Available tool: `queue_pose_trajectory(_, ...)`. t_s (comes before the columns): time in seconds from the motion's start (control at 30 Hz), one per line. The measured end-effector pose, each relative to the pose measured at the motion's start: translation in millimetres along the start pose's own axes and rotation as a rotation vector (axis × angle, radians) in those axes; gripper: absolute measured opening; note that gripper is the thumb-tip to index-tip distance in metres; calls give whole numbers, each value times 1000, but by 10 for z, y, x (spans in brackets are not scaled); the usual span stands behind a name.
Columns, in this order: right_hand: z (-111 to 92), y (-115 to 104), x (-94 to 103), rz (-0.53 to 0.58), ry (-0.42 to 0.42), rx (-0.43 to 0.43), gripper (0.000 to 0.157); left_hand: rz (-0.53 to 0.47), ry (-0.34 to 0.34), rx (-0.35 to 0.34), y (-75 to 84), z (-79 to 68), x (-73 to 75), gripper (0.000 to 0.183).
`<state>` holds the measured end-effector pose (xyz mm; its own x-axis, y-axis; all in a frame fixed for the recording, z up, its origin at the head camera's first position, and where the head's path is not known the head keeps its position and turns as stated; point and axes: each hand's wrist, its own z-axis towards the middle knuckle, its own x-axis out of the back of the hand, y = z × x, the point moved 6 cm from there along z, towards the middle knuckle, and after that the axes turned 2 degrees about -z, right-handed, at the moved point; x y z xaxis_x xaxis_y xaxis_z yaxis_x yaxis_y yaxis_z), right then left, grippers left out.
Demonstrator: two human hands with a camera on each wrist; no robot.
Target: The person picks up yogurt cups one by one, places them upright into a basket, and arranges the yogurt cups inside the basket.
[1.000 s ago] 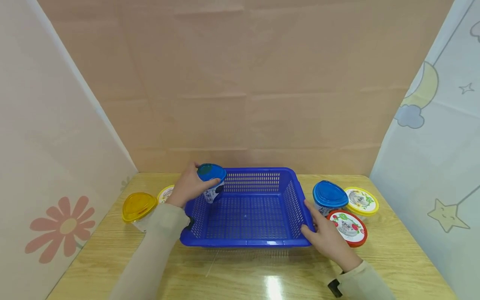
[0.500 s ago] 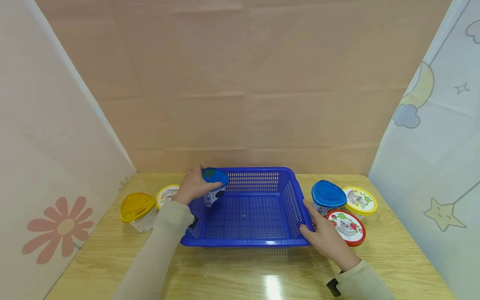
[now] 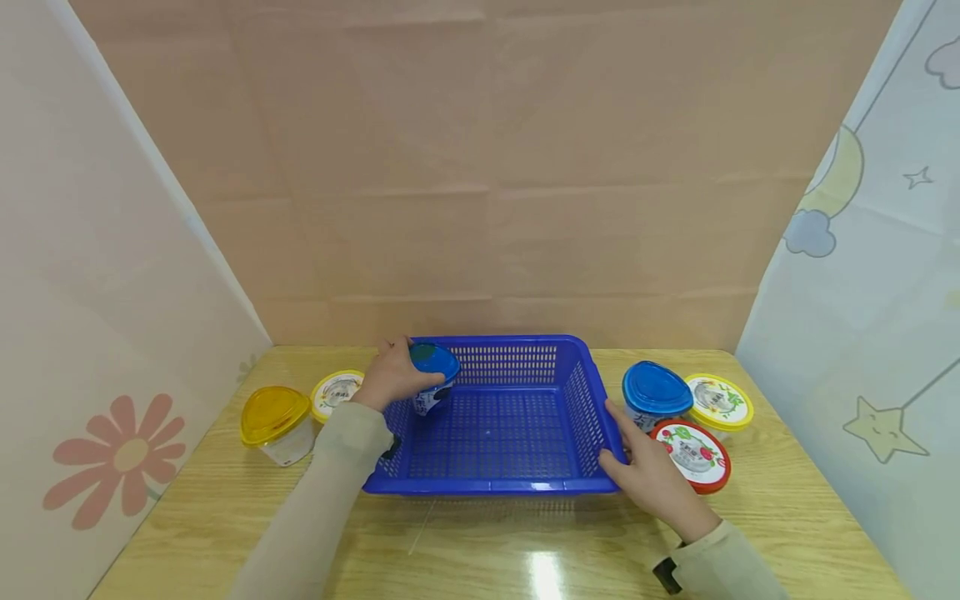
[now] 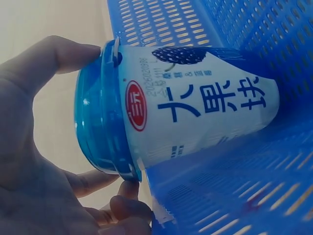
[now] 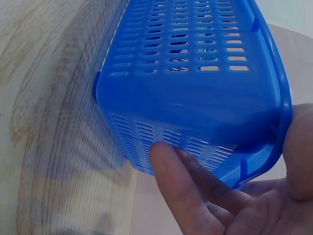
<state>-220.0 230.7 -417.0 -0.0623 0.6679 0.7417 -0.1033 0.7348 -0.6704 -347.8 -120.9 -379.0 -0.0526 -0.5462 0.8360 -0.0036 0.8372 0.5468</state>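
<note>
My left hand [image 3: 395, 375] grips a yogurt cup [image 4: 195, 98] by its blue lid, thumb on one side and fingers on the other. The cup is white with blue lettering and a dark berry picture, and its lower part is inside the blue plastic basket [image 3: 487, 433] at the left end. In the left wrist view the cup's base lies close to the basket's perforated wall. My right hand [image 3: 651, 475] holds the basket's right rim, the thumb over the edge and the fingers along the outer wall [image 5: 195, 103].
To the left stand a yellow-lidded cup [image 3: 276, 415] and a tub with a yellow-rimmed lid [image 3: 335, 393]. Right of the basket are a blue-lidded cup [image 3: 657, 388], a yellow-rimmed tub [image 3: 720, 402] and a red-rimmed tub [image 3: 693, 454]. A brown wall covering [image 3: 487, 208] closes off the back.
My left hand has lowered the yogurt cup slightly and shifted it right, deeper into the basket. The right hand stays at the rim.
</note>
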Motion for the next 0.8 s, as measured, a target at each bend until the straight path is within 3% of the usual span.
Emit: queue_pose_trajectory(0.8,12,24,-21,30,-15,-11,72,59,11,-6,-76,25,35,98)
